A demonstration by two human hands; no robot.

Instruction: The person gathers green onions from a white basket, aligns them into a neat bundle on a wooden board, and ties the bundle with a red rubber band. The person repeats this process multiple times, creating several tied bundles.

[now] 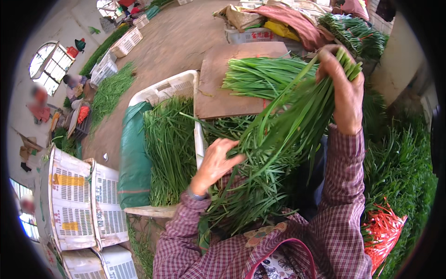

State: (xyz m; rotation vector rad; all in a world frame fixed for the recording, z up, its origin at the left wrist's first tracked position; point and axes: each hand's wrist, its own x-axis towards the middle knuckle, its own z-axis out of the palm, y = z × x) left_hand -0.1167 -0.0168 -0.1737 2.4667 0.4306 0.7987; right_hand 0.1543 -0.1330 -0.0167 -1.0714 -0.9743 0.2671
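Observation:
My right hand (pixel 339 76), raised at the right, grips a bunch of long green leafy stalks (pixel 299 115), likely garlic chives, by the pale cut ends. The leaves hang down to the left, some blurred. My left hand (pixel 219 160) has its fingers apart close to the hanging leaf tips and holds nothing. Beyond, a bundle of the same stalks (pixel 261 75) lies on a brown board (pixel 216 94). More loose leaves (pixel 258 198) cover my lap. Left of them, a white plastic crate (pixel 163 87) holds upright-packed greens (pixel 170 153) beside a green sheet (pixel 134 157).
White crates (pixel 71 195) are stacked at the lower left. Red plastic ties (pixel 383 230) rest by a large heap of greens (pixel 400 164) at my right. Cloth-covered crates (pixel 268 35) and tied bundles (pixel 359 36) stand ahead. Several people sit or stand at the far left.

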